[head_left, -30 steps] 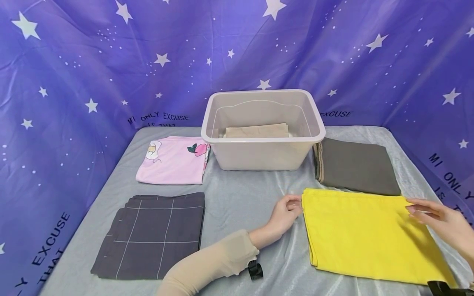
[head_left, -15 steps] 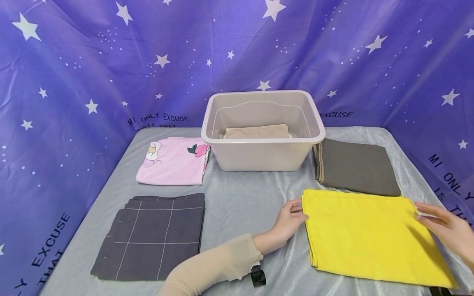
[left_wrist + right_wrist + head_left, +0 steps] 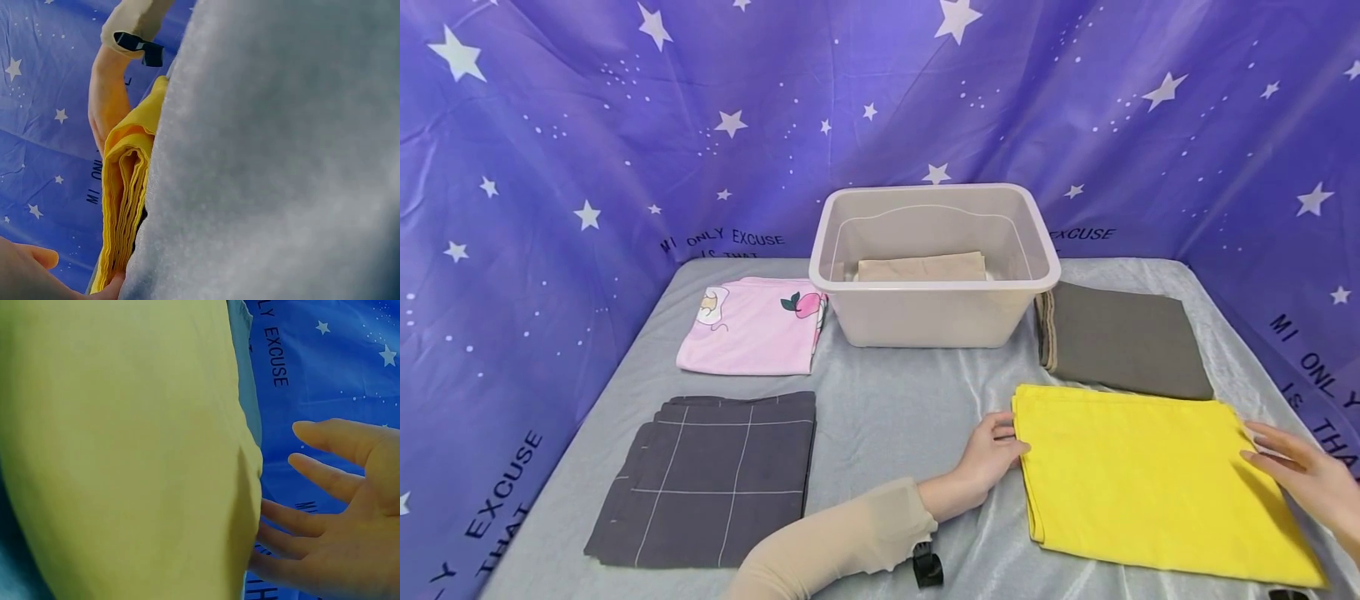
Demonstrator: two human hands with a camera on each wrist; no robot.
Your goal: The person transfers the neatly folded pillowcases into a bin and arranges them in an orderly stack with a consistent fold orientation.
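A folded yellow cloth lies at the front right of the table. At its left edge is my left hand, a fingertip against the folds and the thumb raised apart from them. The left wrist view shows the yellow cloth edge-on, with several stacked layers. On the opposite side, my right hand has its fingers fairly straight at the right edge. In the right wrist view, some fingertips of the right hand go behind the cloth's edge, while the thumb stays off it.
A light grey plastic tub at the back holds a folded beige cloth. Right of it lies a folded dark grey-brown cloth. Folded pink cloth and dark checked cloth lie on the left. A starry purple curtain surrounds the table.
My left hand has shifted slightly toward the front along the yellow cloth's left edge, its thumb now over the border. The right hand has moved slightly outward and down to the right edge.
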